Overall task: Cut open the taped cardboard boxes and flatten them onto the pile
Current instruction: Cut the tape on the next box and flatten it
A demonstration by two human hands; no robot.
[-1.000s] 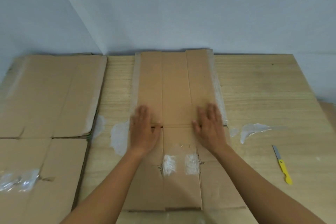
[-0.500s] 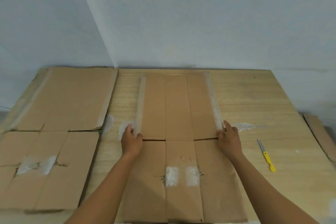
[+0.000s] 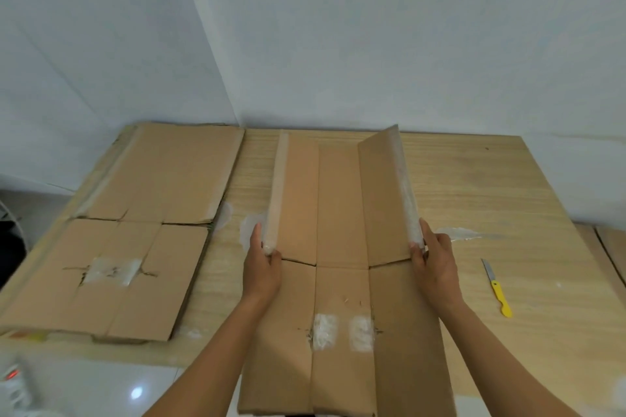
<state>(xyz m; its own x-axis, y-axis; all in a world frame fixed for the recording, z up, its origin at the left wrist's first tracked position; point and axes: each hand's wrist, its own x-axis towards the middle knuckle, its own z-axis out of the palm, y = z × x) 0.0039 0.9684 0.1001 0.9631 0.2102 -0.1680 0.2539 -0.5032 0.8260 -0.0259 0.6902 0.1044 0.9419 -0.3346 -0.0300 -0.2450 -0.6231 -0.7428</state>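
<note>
**Both hands on the flap edges**

The opened brown cardboard box [image 3: 342, 247] lies in the middle of the pale wooden table [image 3: 508, 196], with its far side flaps tilted up off the surface. Both arms reach straight forward. The left hand [image 3: 262, 267] curls round the near end of the left taped flap edge. The right hand [image 3: 435, 264] pinches the right flap, which stands higher. The pile of flattened brown cardboard [image 3: 152, 213] lies to the left, and the yellow-handled knife [image 3: 496, 288] to the right.

Both hands [image 3: 264, 267] have lifted the cardboard's [image 3: 340, 213] taped side flaps.
</note>
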